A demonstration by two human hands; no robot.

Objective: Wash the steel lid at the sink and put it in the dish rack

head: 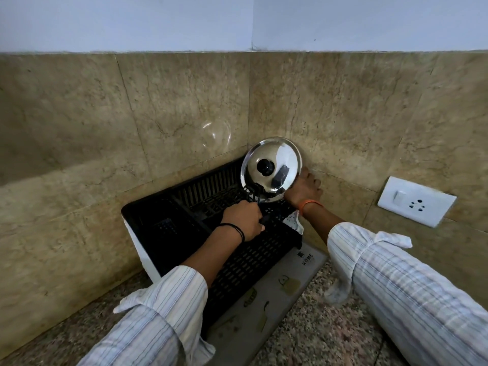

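Note:
The round steel lid [274, 165] with a black knob stands on edge at the far right corner of the black plastic dish rack [237, 262], tilted against the corner of the stone wall. My right hand [303, 190] is behind the lid's lower right rim and holds it. My left hand [244, 219] is inside the rack, closed on a black tool whose forked end [253, 192] reaches up to the lid's lower edge. What kind of tool it is I cannot tell.
The rack sits on a grey drying mat [266, 307] printed with "HOME", on a speckled granite counter [317, 336]. Marble-look wall tiles enclose the corner. A white switch and socket plate [417, 200] is on the right wall. A white perforated item [293, 221] lies at the rack's right edge.

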